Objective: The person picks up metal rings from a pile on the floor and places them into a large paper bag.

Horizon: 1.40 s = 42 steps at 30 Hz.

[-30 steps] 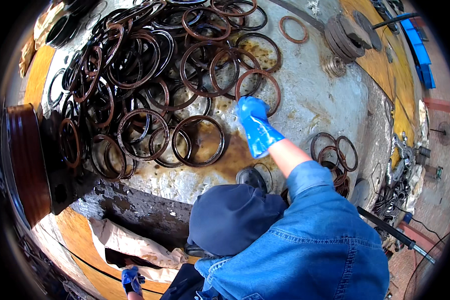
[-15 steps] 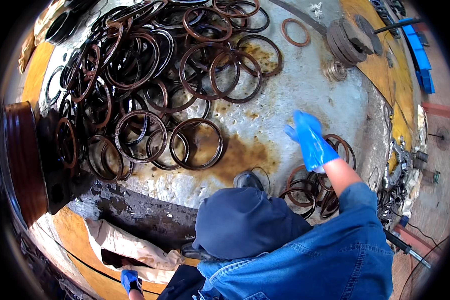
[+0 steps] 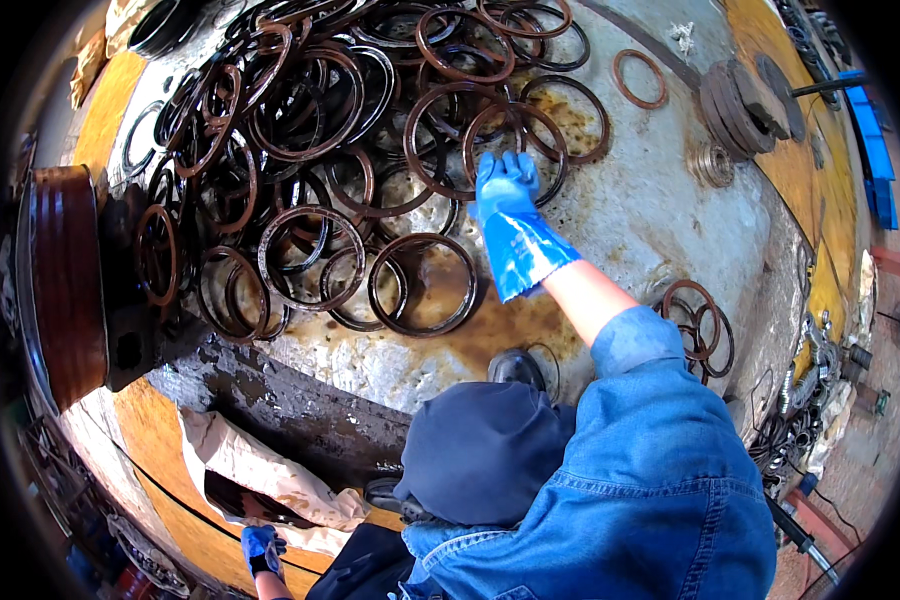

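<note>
My right hand, in a long blue rubber glove, is over the right part of a heap of oily rings. Its fingers are curled on the lower left rim of a brown ring, and the glove hides the contact. Another large brown ring overlaps it on the left. My left hand, also in a blue glove, is low at the left with its fingers bent on the edge of a stained paper sack. The sack's mouth gapes, showing a dark inside.
Dark rings pile up at the far left beside a rusty drum. Several more rings lie at the right, partly behind my sleeve. Thick discs and a small coil stand at the far right. Brown oil stains the grey surface.
My right hand has swung left from above the small right-hand group of rings to the large heap, and its fingers have curled. My left hand stays by the sack.
</note>
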Each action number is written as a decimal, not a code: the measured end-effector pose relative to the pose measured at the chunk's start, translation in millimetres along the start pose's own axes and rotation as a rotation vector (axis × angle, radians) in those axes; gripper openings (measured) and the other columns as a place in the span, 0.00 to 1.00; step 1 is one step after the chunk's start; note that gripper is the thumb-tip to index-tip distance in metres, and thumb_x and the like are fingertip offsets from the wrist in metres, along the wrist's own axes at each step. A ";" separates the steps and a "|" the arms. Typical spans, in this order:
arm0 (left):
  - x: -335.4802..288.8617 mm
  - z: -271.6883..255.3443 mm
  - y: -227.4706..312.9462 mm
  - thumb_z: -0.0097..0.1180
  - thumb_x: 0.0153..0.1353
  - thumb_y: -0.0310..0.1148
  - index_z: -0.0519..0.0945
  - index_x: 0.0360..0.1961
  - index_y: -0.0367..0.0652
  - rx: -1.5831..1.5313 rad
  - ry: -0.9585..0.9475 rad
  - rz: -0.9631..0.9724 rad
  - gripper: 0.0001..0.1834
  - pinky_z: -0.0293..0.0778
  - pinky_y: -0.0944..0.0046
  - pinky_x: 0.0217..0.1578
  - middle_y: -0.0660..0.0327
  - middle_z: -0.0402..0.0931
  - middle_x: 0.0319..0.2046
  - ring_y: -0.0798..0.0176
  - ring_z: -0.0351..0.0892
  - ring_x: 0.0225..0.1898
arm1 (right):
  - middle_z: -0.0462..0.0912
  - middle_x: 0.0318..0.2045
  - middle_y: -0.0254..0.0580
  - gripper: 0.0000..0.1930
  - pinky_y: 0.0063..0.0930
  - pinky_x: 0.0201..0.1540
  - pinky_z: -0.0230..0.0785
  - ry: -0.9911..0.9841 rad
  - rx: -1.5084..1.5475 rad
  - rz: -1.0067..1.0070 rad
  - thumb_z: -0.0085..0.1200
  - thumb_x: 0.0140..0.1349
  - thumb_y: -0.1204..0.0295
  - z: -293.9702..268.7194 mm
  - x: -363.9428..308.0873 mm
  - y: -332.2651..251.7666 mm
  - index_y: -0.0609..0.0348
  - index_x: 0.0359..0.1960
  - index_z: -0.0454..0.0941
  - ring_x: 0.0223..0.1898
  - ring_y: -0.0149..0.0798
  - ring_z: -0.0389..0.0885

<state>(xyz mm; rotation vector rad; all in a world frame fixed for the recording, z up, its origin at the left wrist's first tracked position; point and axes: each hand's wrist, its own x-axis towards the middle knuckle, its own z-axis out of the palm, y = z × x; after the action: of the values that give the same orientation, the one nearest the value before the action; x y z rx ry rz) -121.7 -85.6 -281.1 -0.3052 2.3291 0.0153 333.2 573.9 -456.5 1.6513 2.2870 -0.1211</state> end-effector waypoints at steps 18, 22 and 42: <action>2.7 -1.7 -1.4 0.50 0.68 0.37 0.80 0.36 0.33 -0.101 -0.088 -0.041 0.15 0.77 0.59 0.17 0.46 0.83 0.24 0.52 0.80 0.16 | 0.85 0.32 0.58 0.16 0.49 0.38 0.74 0.318 0.330 0.153 0.60 0.63 0.59 -107.3 -32.6 129.4 0.60 0.41 0.83 0.36 0.59 0.84; 17.7 -1.3 -1.2 0.50 0.67 0.37 0.79 0.34 0.33 -0.134 -0.103 -0.053 0.15 0.76 0.59 0.17 0.46 0.82 0.23 0.52 0.79 0.15 | 0.86 0.40 0.54 0.21 0.47 0.46 0.76 0.172 0.417 0.085 0.63 0.60 0.55 -45.3 10.3 124.1 0.57 0.47 0.81 0.42 0.57 0.85; -21.5 -3.3 11.7 0.52 0.67 0.39 0.80 0.35 0.32 -0.121 -0.055 -0.034 0.17 0.74 0.61 0.18 0.47 0.84 0.25 0.54 0.82 0.19 | 0.85 0.38 0.37 0.21 0.31 0.46 0.72 0.286 1.257 -0.084 0.61 0.65 0.60 -139.1 29.2 98.1 0.65 0.49 0.82 0.40 0.32 0.80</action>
<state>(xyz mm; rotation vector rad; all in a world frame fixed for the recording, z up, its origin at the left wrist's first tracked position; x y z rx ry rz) -112.2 -70.0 -264.5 -0.3998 2.2723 0.1462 388.4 667.7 -322.4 2.1155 2.6323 -1.7266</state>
